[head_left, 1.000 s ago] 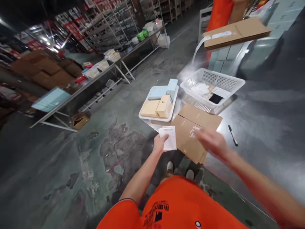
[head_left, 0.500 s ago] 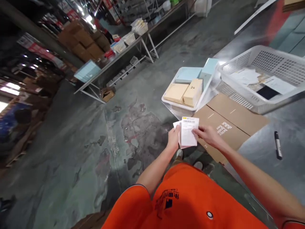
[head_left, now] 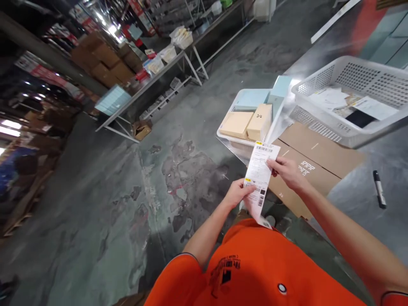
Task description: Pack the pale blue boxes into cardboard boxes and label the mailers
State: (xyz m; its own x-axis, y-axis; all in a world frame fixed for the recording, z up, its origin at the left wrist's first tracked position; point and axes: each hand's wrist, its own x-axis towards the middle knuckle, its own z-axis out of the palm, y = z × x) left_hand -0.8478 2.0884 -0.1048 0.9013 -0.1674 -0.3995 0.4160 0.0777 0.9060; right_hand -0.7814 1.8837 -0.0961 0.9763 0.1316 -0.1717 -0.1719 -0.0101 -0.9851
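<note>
A long printed slip (head_left: 262, 175) is held up in the air in front of the chest, just off the near left edge of the steel table (head_left: 357, 195), its printed face turned toward the head camera, apparently so that the barcodes and lines of text can be read. It is stretched lengthwise between both hands, which keeps it flat instead of curling.

The left hand (head_left: 237, 193) is closed on the lower part of the slip, thumb on the printed face and fingers behind, so the paper is pinched. A loose tail of paper hangs below this grip; whether it is a second sheet or a folded end cannot be told, the view being blurred there. The right hand (head_left: 287, 170) is pinched on the slip's right edge near the top, fingertips pressed together on the paper.

Beyond the hands, flat brown cardboard sheets (head_left: 314, 163) lie on the table. Farther off, a white tray (head_left: 236, 108) holds tan and pale blue boxes, and to its right a white perforated basket (head_left: 318, 85) holds papers. A black marker (head_left: 379, 195) lies on the table at the right.
</note>
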